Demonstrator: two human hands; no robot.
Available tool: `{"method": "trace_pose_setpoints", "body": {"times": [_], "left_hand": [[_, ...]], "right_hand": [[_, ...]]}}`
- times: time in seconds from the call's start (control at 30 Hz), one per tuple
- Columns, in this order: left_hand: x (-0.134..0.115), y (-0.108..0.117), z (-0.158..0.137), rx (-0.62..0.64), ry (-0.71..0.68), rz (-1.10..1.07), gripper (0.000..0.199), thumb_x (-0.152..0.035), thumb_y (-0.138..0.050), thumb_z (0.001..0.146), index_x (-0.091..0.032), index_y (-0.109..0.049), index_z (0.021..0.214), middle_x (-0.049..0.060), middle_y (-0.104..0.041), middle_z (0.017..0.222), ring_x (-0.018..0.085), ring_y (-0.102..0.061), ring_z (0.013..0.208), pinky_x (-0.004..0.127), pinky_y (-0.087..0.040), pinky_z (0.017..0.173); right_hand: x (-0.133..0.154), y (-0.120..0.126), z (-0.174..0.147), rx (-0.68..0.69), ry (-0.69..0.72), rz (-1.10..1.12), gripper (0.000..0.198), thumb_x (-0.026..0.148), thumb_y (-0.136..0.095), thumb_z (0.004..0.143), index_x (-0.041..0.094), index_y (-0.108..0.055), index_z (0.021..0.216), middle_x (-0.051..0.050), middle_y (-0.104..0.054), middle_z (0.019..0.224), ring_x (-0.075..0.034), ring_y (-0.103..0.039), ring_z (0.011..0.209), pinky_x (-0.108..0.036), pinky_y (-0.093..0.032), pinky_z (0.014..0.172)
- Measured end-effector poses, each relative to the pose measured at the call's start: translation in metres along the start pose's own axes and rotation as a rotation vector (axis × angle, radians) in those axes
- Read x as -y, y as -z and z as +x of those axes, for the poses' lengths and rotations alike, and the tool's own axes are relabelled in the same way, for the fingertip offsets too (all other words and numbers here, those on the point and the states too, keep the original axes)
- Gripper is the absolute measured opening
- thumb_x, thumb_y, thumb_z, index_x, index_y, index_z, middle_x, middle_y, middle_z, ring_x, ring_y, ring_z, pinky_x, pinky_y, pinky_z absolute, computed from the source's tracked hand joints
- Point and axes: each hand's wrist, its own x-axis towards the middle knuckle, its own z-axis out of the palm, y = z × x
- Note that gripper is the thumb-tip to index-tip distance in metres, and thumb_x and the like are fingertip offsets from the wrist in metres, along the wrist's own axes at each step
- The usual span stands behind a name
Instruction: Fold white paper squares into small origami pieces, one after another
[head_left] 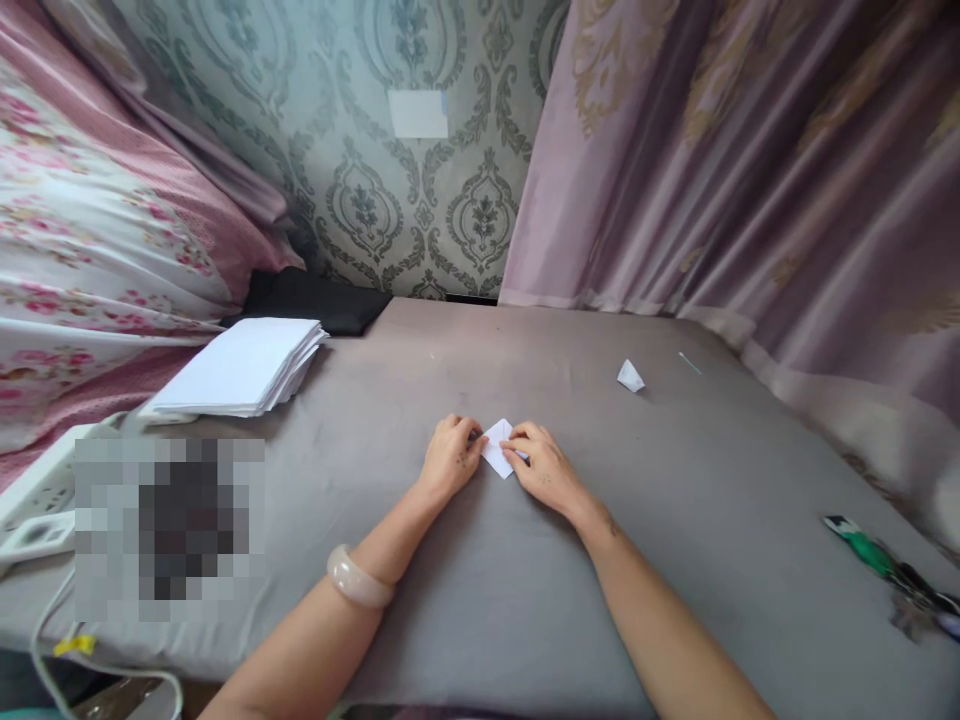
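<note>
Two bare hands meet at a small folded paper [494, 456] on a grey cloth [420, 620]. The paper lies directly between them: immediately right of the left hand [452, 458] and immediately left of the right hand [546, 470], touching both, so neither is clearly nearer. The left fingertips grasp its left corner; the right thumb and fingers hold its right part, reaching over the upper face. The sheet is set as a diamond, one corner pointing away from the wearer and the opposite one toward the wearer; the right fingers hide part of it, so a longer axis cannot be told. Flat cloth extends beyond both hands toward the patterned wall [360, 215], and nearer, between the forearms. Ahead and right of the right hand, well apart, sits a folded paper piece [631, 377]; ahead and left of the left hand lies a paper stack [236, 365].
</note>
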Motion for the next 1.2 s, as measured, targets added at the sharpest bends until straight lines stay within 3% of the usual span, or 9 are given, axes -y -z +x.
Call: {"method": "trace_pose_setpoints", "body": {"times": [0.13,0.33,0.43,0.6,0.7,0.87,1.07,1.2], "left_hand": [[-0.002,0.002,0.002,0.039,0.021,-0.044,0.011,-0.022,-0.058,0.079,-0.016,-0.065,0.084,0.007,-0.059,0.083,0.019,-0.054,0.081,0.035,-0.043,0.079],[-0.005,0.008,-0.001,0.090,0.078,-0.214,0.011,-0.025,-0.057,0.077,-0.016,-0.062,0.075,0.000,-0.057,0.067,0.015,-0.053,0.066,0.027,-0.042,0.065],[-0.006,0.008,-0.005,0.097,0.132,-0.434,0.016,-0.032,-0.059,0.076,-0.016,-0.060,0.077,-0.002,-0.055,0.061,0.012,-0.051,0.059,0.024,-0.039,0.059],[-0.015,0.010,-0.008,0.005,0.231,-0.946,0.036,-0.034,-0.069,0.069,-0.017,-0.052,0.096,-0.002,-0.060,0.074,0.010,-0.056,0.063,0.022,-0.041,0.059],[-0.023,0.012,-0.008,0.013,0.273,-1.067,0.050,-0.032,-0.074,0.065,-0.018,-0.049,0.106,-0.004,-0.059,0.073,0.010,-0.057,0.062,0.021,-0.042,0.058],[-0.032,0.015,-0.012,0.126,0.286,-1.126,0.049,-0.030,-0.077,0.063,-0.017,-0.051,0.103,0.002,-0.065,0.089,0.013,-0.063,0.068,0.023,-0.044,0.061],[-0.032,0.010,-0.012,0.198,0.243,-1.030,0.051,-0.033,-0.077,0.063,-0.016,-0.053,0.105,0.004,-0.067,0.088,0.015,-0.063,0.073,0.024,-0.046,0.064],[-0.022,0.009,-0.008,-0.001,0.101,-0.839,0.046,-0.032,-0.072,0.069,-0.017,-0.052,0.108,0.007,-0.063,0.100,0.017,-0.061,0.088,0.028,-0.049,0.075]], "right_hand": [[-0.006,0.001,-0.001,-0.119,-0.176,-0.042,0.030,0.023,-0.052,0.085,0.018,-0.062,0.112,-0.008,-0.060,0.106,-0.019,-0.052,0.101,-0.034,-0.042,0.090],[-0.004,0.005,-0.006,-0.064,-0.217,0.016,0.043,0.023,-0.054,0.081,0.019,-0.054,0.124,-0.009,-0.060,0.114,-0.020,-0.052,0.105,-0.036,-0.039,0.094],[-0.004,0.005,-0.004,-0.098,-0.308,0.286,0.050,0.023,-0.059,0.076,0.018,-0.052,0.125,-0.009,-0.063,0.110,-0.020,-0.056,0.101,-0.037,-0.041,0.092],[0.006,0.010,0.002,-0.199,-0.515,0.999,0.067,0.032,-0.066,0.073,0.018,-0.041,0.133,-0.009,-0.067,0.105,-0.019,-0.064,0.091,-0.033,-0.049,0.078],[0.018,0.012,0.001,-0.164,-0.523,1.177,0.058,0.035,-0.071,0.069,0.018,-0.053,0.121,-0.009,-0.068,0.105,-0.019,-0.063,0.093,-0.030,-0.049,0.075],[0.032,0.003,-0.001,-0.151,-0.468,1.336,0.042,0.038,-0.074,0.066,0.017,-0.066,0.101,-0.008,-0.070,0.102,-0.018,-0.065,0.086,-0.028,-0.048,0.074],[0.028,-0.004,0.001,-0.243,-0.463,1.213,0.031,0.035,-0.073,0.065,0.015,-0.071,0.089,-0.007,-0.073,0.087,-0.019,-0.064,0.078,-0.033,-0.048,0.077],[0.020,0.000,-0.003,-0.294,-0.302,0.766,0.023,0.031,-0.063,0.077,0.017,-0.071,0.093,-0.006,-0.070,0.087,-0.018,-0.062,0.076,-0.031,-0.047,0.073]]}}
